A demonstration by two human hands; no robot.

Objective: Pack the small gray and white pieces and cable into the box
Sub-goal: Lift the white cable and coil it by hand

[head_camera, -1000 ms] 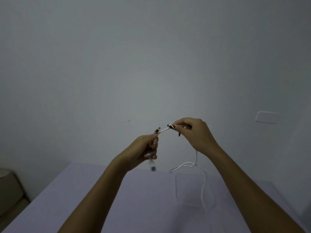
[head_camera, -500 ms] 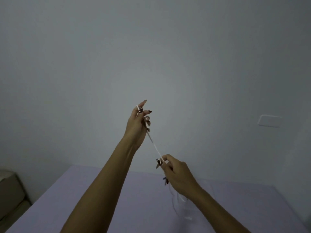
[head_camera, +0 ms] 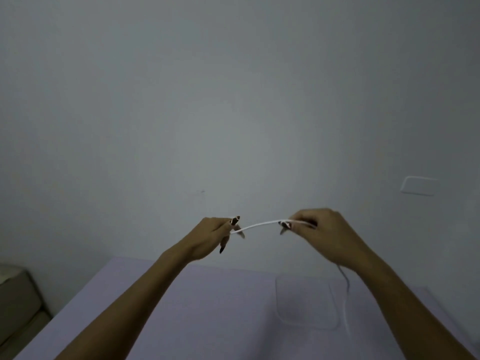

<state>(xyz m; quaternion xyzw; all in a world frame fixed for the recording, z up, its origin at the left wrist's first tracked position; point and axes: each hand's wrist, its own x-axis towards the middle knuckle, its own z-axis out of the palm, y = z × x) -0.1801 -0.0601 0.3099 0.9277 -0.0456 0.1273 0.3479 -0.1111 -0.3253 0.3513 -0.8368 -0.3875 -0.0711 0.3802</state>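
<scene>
A thin white cable (head_camera: 259, 225) stretches in a shallow arc between my two raised hands, well above the table. My left hand (head_camera: 207, 237) pinches one end of it. My right hand (head_camera: 324, 232) is closed on the cable further along, and the rest of the cable hangs down below that wrist toward the table. A pale, low square box (head_camera: 281, 302) lies on the lilac table under my right forearm. No small gray or white pieces are visible.
The lilac table (head_camera: 181, 320) fills the lower part of the view, up against a plain grey wall. A wall plate (head_camera: 418, 185) sits on the wall at right. A beige cushioned seat (head_camera: 15, 302) stands at the far left.
My left hand has dropped from high up and my right hand has risen, so both are level again. The cable section between them now runs sideways, longer than a second ago.
</scene>
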